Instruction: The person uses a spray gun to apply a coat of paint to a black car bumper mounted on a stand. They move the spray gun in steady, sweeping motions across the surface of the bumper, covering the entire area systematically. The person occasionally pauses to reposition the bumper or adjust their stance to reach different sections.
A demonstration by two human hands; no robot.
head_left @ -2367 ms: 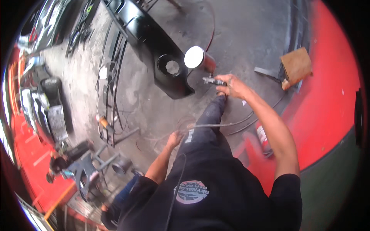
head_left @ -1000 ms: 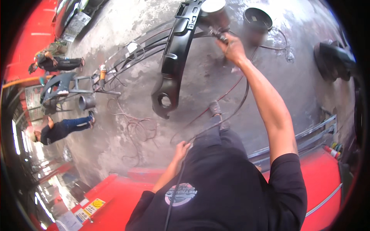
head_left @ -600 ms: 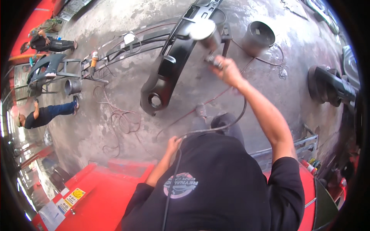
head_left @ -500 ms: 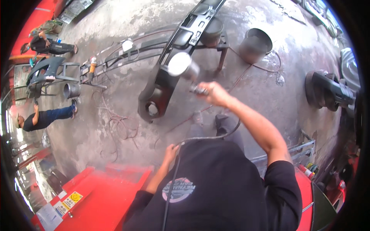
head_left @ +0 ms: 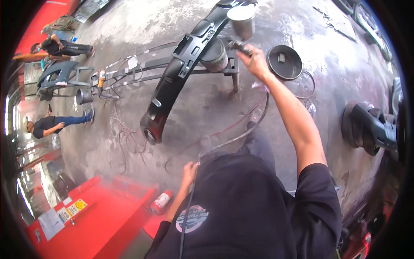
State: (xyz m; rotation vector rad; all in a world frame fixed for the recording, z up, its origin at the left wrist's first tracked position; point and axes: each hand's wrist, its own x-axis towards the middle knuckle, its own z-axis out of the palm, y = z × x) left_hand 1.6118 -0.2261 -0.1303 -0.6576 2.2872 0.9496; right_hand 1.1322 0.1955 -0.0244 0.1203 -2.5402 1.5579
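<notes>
My right hand (head_left: 256, 61) is stretched far forward, closed round a spray gun (head_left: 239, 46) topped by a pale paint cup (head_left: 242, 26). Just left of the gun lies a long black car bumper (head_left: 167, 86), its far end near the cup, resting across a metal stand (head_left: 235, 80). A little space shows between gun and bumper. Close to my body, my left hand (head_left: 189, 172) is closed on a dark air hose (head_left: 228, 144), which curves up toward my right arm. Some haze hangs over the floor beyond my left hand.
A dark round tub (head_left: 284, 64) sits right of my forearm, and a bucket (head_left: 215, 58) stands under the bumper. Hoses (head_left: 133, 140) coil on the floor at left. Two people stand far left near another bumper (head_left: 58, 74). A red cabinet (head_left: 103, 216) is beside me.
My right hand and the spray gun have moved forward and right, toward the bumper's far end. The view has shifted too. My left hand keeps hold of the hose.
</notes>
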